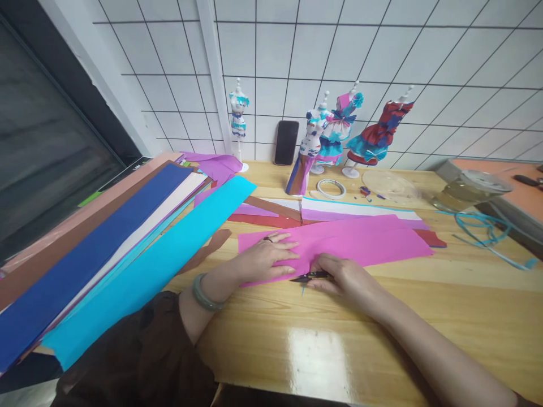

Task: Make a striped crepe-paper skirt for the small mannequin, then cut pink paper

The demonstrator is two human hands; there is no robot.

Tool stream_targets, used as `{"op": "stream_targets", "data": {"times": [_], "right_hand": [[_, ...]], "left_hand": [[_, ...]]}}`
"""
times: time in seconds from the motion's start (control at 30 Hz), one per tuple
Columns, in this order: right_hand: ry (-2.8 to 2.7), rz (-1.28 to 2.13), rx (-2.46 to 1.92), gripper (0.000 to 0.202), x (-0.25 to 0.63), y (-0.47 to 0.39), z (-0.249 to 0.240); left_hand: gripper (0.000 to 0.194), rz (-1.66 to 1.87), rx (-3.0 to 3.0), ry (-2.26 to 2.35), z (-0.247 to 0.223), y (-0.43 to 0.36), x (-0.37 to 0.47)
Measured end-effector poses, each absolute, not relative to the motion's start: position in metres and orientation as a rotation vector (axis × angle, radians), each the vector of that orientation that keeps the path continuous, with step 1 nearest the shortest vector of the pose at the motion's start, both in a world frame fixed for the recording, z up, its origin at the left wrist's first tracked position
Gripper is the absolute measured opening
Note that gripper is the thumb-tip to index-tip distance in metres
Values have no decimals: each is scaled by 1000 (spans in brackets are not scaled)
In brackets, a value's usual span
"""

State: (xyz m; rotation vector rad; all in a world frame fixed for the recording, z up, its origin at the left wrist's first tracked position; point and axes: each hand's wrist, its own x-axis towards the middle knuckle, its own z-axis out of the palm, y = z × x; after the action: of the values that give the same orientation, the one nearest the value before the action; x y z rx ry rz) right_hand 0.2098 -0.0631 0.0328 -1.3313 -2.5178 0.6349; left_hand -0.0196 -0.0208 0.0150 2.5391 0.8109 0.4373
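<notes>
A long pink sheet of crepe paper (365, 240) lies across the wooden table in front of me. My left hand (267, 257) rests flat on its left part, fingers spread, with a ring on one finger and a bangle at the wrist. Close to the right of it, my right hand (339, 274) is closed around dark scissors (316, 276) at the sheet's near edge. The blades point left toward my left fingertips. My right fingers partly hide the handles, and I cannot tell whether the blades are in the paper.
Stacked coloured paper, topped by a turquoise sheet (169, 249), slants along the left. White, purple and red strips (360, 209) lie behind the pink sheet. Small dressed mannequins (377, 133), a phone (286, 142) and a tape roll (331, 189) are at the back. Turquoise ribbon (483, 229) curls at right.
</notes>
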Motion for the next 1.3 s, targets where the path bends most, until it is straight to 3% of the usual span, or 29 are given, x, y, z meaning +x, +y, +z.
{"op": "stream_targets", "data": {"times": [0.73,1.13,1.3], "right_hand": [[-2546,597,-1336,28,204,-65,30],[-2553,570,-1332,29,201,-65,31],[-2572,548,-1320,30,200,-65,32]], "left_hand": [[29,476,2564,737,10,-19,-21],[38,462,2569,776,8,-18,-20],[33,468,2576,762,9,-18,-20]]}}
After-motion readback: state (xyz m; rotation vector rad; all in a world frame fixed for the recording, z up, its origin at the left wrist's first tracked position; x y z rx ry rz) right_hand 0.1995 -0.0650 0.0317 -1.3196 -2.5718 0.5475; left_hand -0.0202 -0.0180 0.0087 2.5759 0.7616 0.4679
